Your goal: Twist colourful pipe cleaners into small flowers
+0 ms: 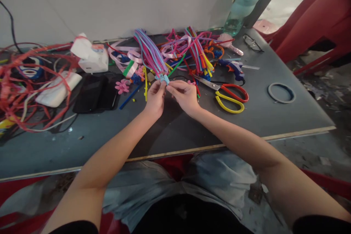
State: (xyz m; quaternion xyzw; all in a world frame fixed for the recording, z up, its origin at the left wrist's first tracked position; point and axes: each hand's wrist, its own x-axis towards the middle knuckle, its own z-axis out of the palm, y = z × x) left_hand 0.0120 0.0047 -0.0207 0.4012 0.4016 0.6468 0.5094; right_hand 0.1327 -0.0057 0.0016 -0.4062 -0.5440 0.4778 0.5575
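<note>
Between my fingertips is a small light blue looped pipe cleaner piece. My left hand pinches it from the left, and my right hand pinches its right side. Just beyond it lies a bundle of pink, purple and blue pipe cleaners. Scissors with one red and one yellow handle rest to the right of my right hand, blades pointing toward it. A pink pipe cleaner flower lies left of my left hand.
A second multicoloured bundle, a blue glue gun and a tape roll are on the right. Dark phones, a tissue pack and tangled red ribbon occupy the left. A green bottle stands behind.
</note>
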